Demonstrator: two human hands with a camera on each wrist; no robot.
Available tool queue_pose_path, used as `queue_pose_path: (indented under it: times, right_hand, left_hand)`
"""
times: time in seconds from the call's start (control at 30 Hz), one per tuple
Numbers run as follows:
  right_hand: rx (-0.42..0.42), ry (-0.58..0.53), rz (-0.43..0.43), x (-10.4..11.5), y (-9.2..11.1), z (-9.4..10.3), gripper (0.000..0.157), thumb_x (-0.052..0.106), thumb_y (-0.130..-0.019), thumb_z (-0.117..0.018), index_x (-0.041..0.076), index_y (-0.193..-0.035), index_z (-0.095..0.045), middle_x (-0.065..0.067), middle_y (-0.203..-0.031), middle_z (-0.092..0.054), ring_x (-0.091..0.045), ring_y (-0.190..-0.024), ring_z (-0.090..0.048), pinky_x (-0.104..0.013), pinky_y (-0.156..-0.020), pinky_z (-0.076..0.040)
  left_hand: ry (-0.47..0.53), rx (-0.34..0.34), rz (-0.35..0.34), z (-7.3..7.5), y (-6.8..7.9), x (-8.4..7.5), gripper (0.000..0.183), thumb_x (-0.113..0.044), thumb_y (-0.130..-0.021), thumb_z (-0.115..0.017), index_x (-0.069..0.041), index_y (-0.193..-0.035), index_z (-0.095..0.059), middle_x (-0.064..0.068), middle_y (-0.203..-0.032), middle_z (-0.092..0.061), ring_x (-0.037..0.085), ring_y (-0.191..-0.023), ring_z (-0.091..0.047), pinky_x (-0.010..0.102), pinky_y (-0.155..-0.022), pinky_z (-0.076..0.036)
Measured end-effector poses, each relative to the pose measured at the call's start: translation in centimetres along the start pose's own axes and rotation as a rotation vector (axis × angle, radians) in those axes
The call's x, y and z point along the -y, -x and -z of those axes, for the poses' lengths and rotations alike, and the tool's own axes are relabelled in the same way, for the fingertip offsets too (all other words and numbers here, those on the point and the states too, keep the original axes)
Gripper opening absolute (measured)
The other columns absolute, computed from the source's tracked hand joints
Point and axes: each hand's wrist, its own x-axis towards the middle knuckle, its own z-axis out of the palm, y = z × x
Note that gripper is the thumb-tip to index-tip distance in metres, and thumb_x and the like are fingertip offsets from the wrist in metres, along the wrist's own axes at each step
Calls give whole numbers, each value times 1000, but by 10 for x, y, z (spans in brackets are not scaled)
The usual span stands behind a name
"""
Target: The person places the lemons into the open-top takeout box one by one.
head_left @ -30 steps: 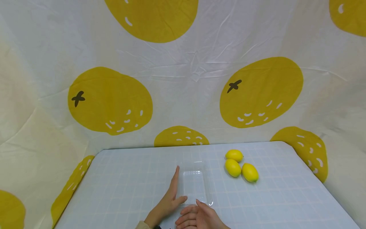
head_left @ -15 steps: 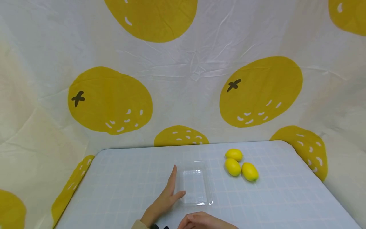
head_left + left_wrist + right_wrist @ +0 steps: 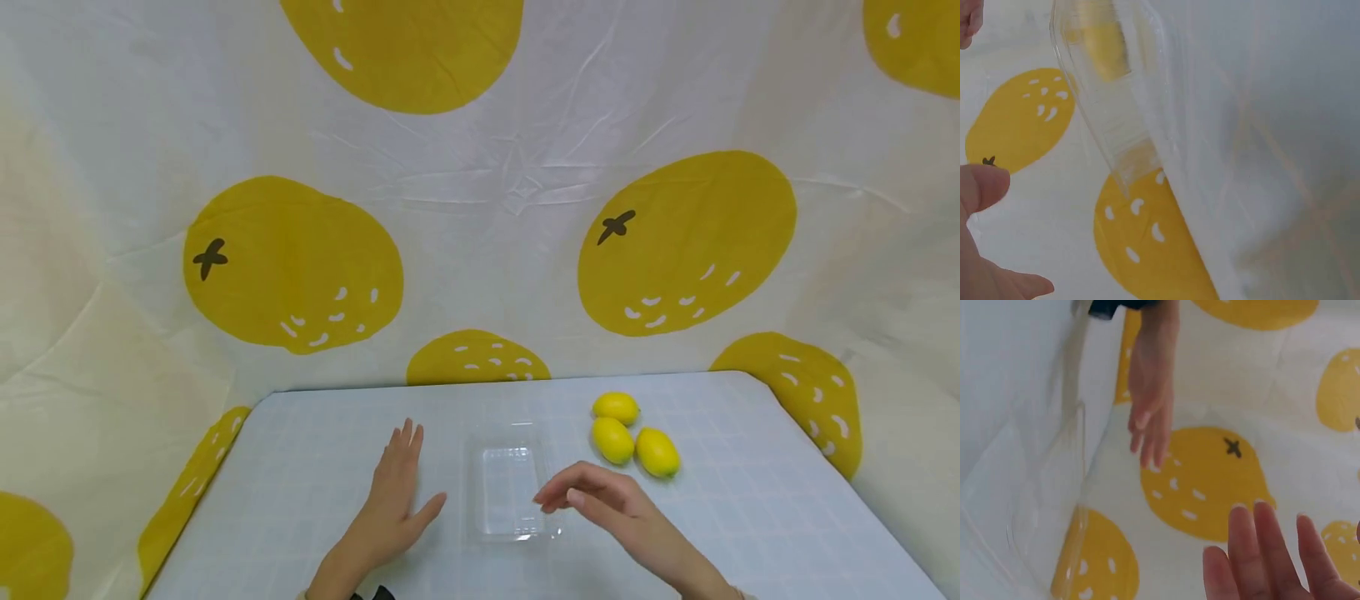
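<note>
A clear plastic box (image 3: pixel 476 492), rectangular and see-through, lies on the table between my two hands. To its left my left hand (image 3: pixel 390 496) hovers with fingers extended and thumb spread, holding nothing. On the box's right side, my right hand (image 3: pixel 611 504) is loosely bent, its fingertips overlapping the box's near right edge in the head view; nothing is in its grasp. The right wrist view shows its fingers (image 3: pixel 1244 550) apart from the box wall (image 3: pixel 1082 444). Beyond the right hand lie three yellow lemons, one at the back (image 3: pixel 617 407), one in front (image 3: pixel 612 440) and one to the right (image 3: pixel 657 452).
A pale blue checked cloth covers the table (image 3: pixel 300 467). White fabric (image 3: pixel 487 250) printed with big yellow fruits hangs behind it and along both sides. Part of a dark wrist strap (image 3: pixel 382 592) shows below the left hand.
My left hand has come away from the box's left side and moved left. My right hand has moved from the front edge up and right to the box's right side. Box and lemons stay put.
</note>
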Motion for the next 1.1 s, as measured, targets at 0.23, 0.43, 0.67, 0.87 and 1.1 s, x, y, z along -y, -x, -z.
queue_pose_path:
  times: [0.23, 0.43, 0.67, 0.87, 1.1]
  right_hand:
    - [-346, 595, 160, 3, 3, 19, 35, -8, -92, -60, 9, -122, -64, 1, -118, -68, -15, -109, -63, -21, -93, -49]
    - [-490, 854, 357, -16, 1, 40, 43, -6, -81, -71, 4, -122, -65, -10, -118, -67, -17, -116, -58, -17, -105, -38]
    - [-542, 1042, 453, -45, -4, 71, 44, 35, -103, -50, -4, -116, -65, -18, -120, -64, -31, -110, -57, -17, -109, -33]
    - [-502, 1091, 437, -71, -5, 97, 37, 24, -96, -56, -6, -117, -64, -23, -123, -61, -36, -110, -55, -22, -112, -29]
    - [-394, 1106, 212, -98, 5, 114, 66, -6, -67, -77, 1, -131, -58, -23, -140, -51, -41, -126, -46, -35, -121, -17]
  left_hand:
    - [-302, -163, -36, 11, 0, -2, 73, -38, -96, -55, -5, -156, -28, 16, -163, -18, 43, -148, -15, 60, -116, -14]
    - [-488, -250, -187, 8, -3, -6, 67, -49, -103, -29, -1, -146, -46, 21, -156, -35, 48, -142, -29, 65, -108, -28]
    - [-506, -218, -275, -12, -5, -16, 76, -58, -100, -29, 2, -144, -47, 21, -152, -40, 45, -141, -33, 60, -109, -31]
    - [-474, -175, -267, -28, -4, -25, 87, -65, -93, -42, 4, -146, -42, 18, -156, -35, 40, -143, -31, 57, -111, -30]
    - [-416, -134, -217, -40, -1, -33, 105, -72, -83, -55, 6, -150, -34, 17, -159, -30, 36, -146, -27, 52, -114, -28]
